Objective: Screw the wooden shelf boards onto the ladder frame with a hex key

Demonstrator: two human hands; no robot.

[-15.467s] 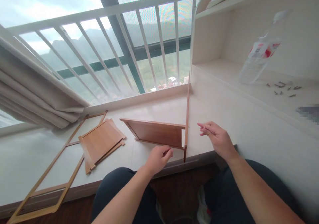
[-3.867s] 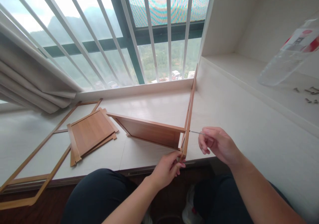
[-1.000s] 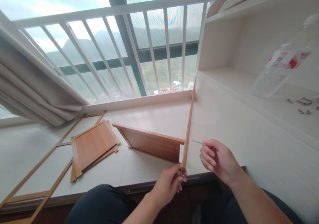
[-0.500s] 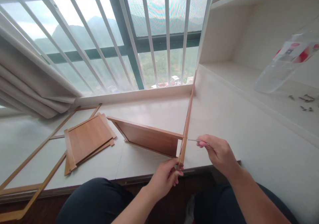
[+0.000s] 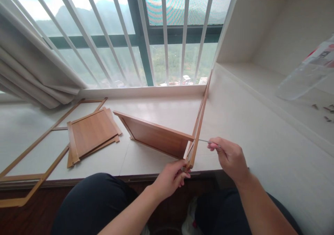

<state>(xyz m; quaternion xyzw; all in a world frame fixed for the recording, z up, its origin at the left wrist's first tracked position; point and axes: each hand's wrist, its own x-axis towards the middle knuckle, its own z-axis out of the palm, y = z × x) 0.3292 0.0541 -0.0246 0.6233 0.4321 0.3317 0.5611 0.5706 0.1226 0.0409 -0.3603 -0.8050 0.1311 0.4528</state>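
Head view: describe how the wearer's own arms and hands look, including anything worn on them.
The left hand and right hand are ungloved. The left forearm and right forearm are bare, with no sleeve in view, and neither wrist shows a watch or bracelet. Any ring would be too small to tell.

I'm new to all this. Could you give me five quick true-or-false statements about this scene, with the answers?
1. The right hand holds a thin tool. True.
2. The left hand touches nothing. False: it grips the near end of the upright frame.
3. Small screws lie near the bottle on the shelf. True.
4. The stacked panels are on the floor. False: they lie on the white ledge.
5. White bars stand in front of the window. True.
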